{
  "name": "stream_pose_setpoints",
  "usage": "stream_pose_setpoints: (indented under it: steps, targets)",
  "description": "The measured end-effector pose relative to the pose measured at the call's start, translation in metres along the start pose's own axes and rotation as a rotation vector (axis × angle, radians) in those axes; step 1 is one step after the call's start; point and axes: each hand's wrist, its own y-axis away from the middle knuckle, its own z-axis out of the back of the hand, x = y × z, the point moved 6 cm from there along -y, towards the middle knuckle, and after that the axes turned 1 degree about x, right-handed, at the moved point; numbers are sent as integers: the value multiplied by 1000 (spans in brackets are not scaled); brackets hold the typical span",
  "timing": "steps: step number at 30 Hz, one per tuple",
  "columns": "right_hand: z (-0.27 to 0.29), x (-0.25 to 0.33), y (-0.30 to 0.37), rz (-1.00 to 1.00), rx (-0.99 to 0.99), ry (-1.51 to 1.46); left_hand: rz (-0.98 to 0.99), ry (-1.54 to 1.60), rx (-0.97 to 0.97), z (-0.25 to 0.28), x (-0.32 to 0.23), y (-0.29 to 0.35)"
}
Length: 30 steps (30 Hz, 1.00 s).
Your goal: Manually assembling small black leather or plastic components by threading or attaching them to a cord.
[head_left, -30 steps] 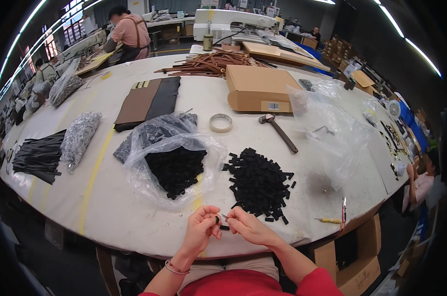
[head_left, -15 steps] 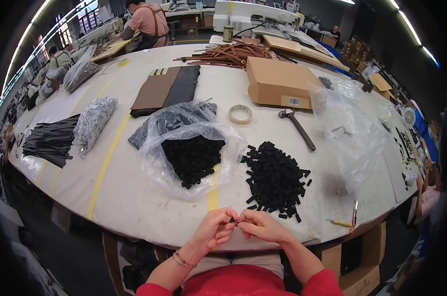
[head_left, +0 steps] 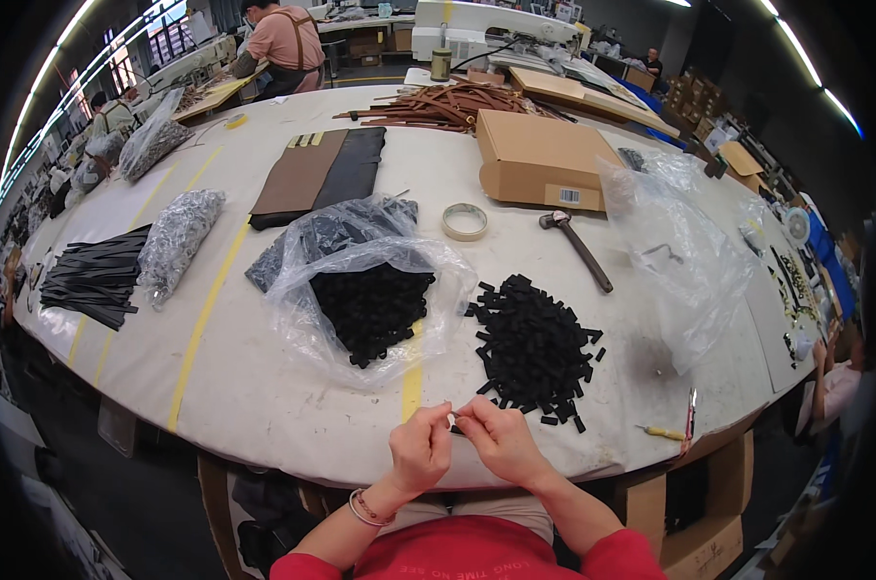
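Close together at the table's near edge, both hands are closed with their fingertips almost meeting. My left hand pinches with thumb and forefinger; what it grips is too small to make out. Beneath the fingertips of my right hand shows a bit of a small black piece, mostly hidden by the fingers. Just beyond the hands lies a loose pile of short black pieces. Left of it, an open clear plastic bag holds many more black pieces.
A hammer, a tape roll and a cardboard box lie farther back. Crumpled clear plastic and a yellow-handled tool are on the right. Black strips and a filled bag occupy the left.
My left hand has turned so its back faces up more, and its fingers have curled in. The right hand has shifted slightly up and left, covering more of the small black piece.
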Motion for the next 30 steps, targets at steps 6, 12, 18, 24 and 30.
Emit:
stream_pose_setpoints:
  steps: [6, 12, 18, 24, 30]
  targets:
    - [7, -7, -3, -44, -112, -26, 163, 184, -16, -1, 0, 12]
    - [3, 8, 5, 326, -196, 237, 1230, 1461, 155, -30, 22, 28]
    - [-8, -3, 6, 125, -73, -111, 1143, 1417, 32, -24, 22, 29]
    - [-1, -15, -7, -254, 117, -313, 1107, 1285, -210, 1, 53, 0]
    - [-6, -21, 6, -91, 258, 565, 901, 829, -79, 20, 53, -24]
